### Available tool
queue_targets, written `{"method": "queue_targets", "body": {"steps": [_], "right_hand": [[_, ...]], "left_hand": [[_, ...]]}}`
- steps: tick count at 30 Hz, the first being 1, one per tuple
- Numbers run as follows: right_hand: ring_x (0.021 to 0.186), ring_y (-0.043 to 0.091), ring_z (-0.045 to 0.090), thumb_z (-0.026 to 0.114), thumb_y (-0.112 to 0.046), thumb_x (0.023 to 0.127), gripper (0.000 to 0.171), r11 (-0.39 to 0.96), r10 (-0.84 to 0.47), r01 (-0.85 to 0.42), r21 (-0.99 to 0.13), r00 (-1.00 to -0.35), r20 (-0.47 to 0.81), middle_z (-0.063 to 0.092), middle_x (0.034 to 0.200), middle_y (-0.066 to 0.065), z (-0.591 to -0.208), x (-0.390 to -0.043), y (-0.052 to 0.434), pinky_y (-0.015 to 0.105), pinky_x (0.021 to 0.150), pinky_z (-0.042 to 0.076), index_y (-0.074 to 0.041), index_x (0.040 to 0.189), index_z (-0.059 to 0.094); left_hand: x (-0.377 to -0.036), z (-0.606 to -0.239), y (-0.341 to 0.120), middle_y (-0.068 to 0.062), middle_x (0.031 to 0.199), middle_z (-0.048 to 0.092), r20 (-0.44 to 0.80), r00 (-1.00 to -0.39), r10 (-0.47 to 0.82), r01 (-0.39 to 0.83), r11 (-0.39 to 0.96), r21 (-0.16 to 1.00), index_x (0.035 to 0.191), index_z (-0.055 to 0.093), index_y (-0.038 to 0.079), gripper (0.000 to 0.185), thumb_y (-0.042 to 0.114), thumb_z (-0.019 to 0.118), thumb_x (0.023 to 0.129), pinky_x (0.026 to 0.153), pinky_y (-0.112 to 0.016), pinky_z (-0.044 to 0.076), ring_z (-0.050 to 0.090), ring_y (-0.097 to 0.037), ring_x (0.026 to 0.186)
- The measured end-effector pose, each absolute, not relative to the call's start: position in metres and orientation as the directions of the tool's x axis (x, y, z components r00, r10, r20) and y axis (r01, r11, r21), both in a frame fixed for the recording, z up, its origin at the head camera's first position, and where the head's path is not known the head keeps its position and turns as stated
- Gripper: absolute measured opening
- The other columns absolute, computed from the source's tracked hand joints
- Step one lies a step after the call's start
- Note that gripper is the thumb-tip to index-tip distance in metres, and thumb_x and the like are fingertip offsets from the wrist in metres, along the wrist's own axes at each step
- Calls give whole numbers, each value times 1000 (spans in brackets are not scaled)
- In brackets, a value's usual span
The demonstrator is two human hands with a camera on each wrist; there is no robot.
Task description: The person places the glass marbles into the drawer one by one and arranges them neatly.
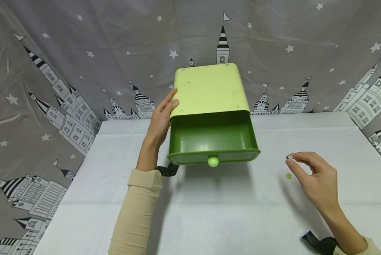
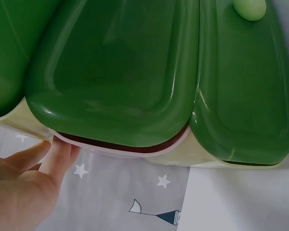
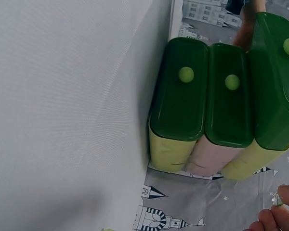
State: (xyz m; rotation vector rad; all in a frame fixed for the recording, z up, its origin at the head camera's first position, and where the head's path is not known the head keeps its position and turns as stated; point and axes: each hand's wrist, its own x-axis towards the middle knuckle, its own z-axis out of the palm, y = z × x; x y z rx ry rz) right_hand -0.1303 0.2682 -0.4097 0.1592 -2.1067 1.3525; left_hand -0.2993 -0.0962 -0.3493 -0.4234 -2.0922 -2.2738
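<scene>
A small drawer unit (image 1: 209, 88) stands on the white table, its tiers yellow, pink and yellow with green drawers. Its top drawer (image 1: 212, 132) is pulled out, and the bare green inside shows. My left hand (image 1: 160, 118) rests against the left side of the unit; in the left wrist view the fingers (image 2: 55, 159) lie along the wall with little bend. To the right, above the table, my right hand (image 1: 319, 180) pinches a clear glass marble (image 1: 289, 156) between thumb and fingertips. Just below it in the head view a yellow-green marble (image 1: 288, 175) lies on the tabletop.
The two lower drawers (image 3: 180, 103) sit pushed in, each with a round light-green knob (image 3: 232, 82). A grey curtain (image 1: 190, 35) printed with castles and stars hangs behind and left of the table. Black wrist straps (image 1: 321, 244) show at the sleeves.
</scene>
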Motion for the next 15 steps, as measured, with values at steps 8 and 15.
{"method": "queue_targets", "body": {"steps": [8,15], "right_hand": [[94,8,61,71,20,76,21,481,219,-421,-769,-792,570,67,94,1,-407,-132,266,15,90,45,8,93,72],[94,9,61,71,22,75,22,484,191,-468,-739,-768,611,68,94,4,-399,-136,262,15,90,45,7,92,72]], "left_hand": [[-299,-350,-97,3,159,28,214,-961,172,198,-106,974,152,42,18,50,23,52,103,105,-37,40,35,-14,139],[-299,-349,-96,2,159,28,198,-965,172,177,-130,976,152,41,18,50,22,51,103,99,-33,44,40,-16,135]]}}
